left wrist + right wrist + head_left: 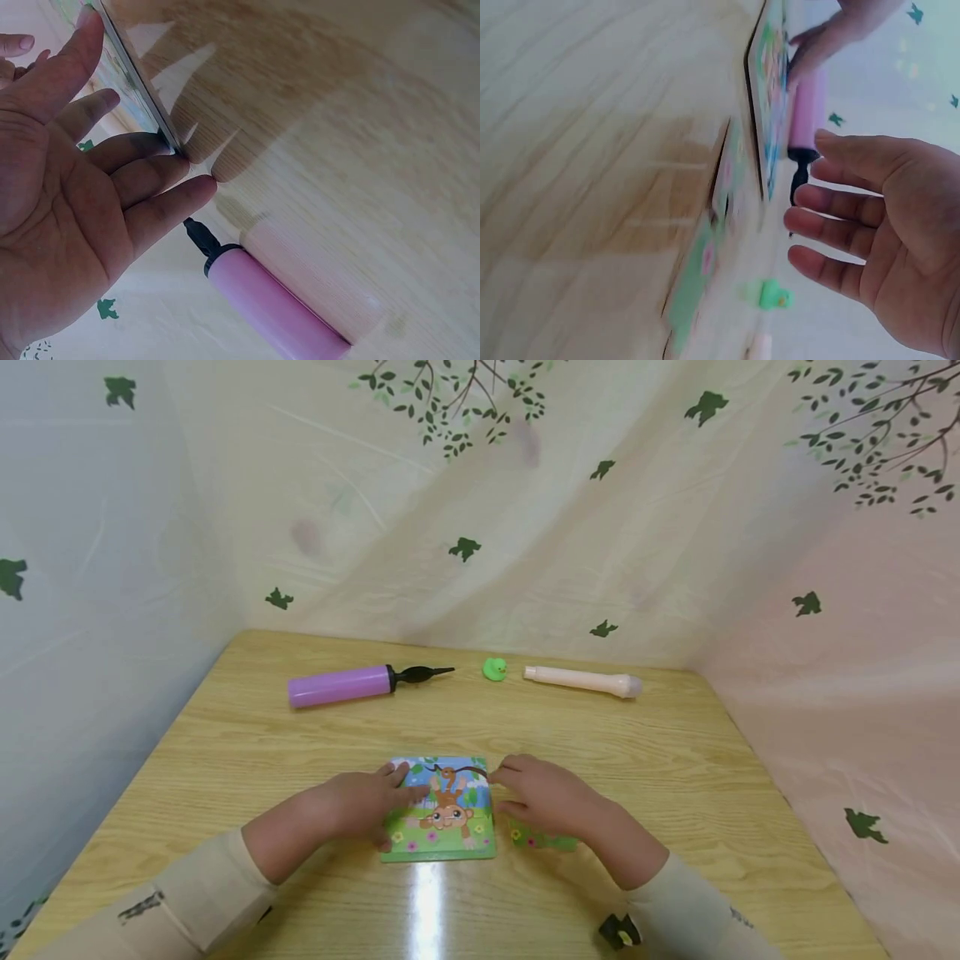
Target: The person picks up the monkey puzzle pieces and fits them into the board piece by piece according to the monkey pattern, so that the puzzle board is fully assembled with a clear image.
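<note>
A square puzzle board with a monkey picture lies flat on the wooden table in front of me. My left hand rests on the board's left side, and its straight fingers touch the board's edge. My right hand hovers at the board's right edge with its fingers relaxed and holding nothing. Partly under that hand, beside the board, lies a loose green puzzle piece. The right wrist view shows this piece flat on the table, next to the board.
Along the far side of the table lie a purple balloon pump with a black nozzle, a small green toy duck and a pale peach tube. A leaf-printed curtain encloses the table on three sides.
</note>
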Tool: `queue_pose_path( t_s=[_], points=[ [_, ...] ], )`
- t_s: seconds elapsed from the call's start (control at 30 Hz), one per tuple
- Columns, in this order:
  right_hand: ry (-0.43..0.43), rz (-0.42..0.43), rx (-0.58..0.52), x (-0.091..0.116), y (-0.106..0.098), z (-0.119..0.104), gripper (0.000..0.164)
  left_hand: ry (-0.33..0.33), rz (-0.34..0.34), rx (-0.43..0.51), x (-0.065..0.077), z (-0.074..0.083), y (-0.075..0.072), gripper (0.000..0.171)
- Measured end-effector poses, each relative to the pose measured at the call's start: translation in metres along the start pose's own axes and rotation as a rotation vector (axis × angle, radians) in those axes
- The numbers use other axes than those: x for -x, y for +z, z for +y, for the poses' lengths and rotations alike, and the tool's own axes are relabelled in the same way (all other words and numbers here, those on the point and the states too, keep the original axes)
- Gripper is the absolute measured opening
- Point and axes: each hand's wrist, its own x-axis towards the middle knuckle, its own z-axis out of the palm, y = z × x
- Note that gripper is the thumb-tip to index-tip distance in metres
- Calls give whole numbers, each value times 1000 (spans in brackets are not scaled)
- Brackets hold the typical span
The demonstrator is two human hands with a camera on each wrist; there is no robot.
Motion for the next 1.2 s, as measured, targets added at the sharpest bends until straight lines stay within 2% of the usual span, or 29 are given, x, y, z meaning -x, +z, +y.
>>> queue_pose_path(
  t_s=[0.1,0.27,0.47,0.67,0.83,0.93,1.07,1.2],
  points=[
    [24,-9,19,11,2,5,34,-12,3,22,1,0,0,89],
    [48,-73,9,26,9,9,28,-26,2,62,4,1,-2,90],
    [56,-85,20,31,15,8,28,-35,4,77,5,0,-1,90],
    [45,-76,18,27,16,7,28,-28,14,82,2,-3,1,92],
    [40,-64,30,21,13,4,27,-63,19,107,0,-4,2,95],
    [31,-37,32,16,9,0,33,-80,18,106,-1,-5,3,95],
    [-1,-14,8,4,6,-10,43,-81,13,100,-2,-7,3,94],
    [-65,-5,18,-11,8,-24,34,-60,14,60,-2,-9,3,94]
  ],
)
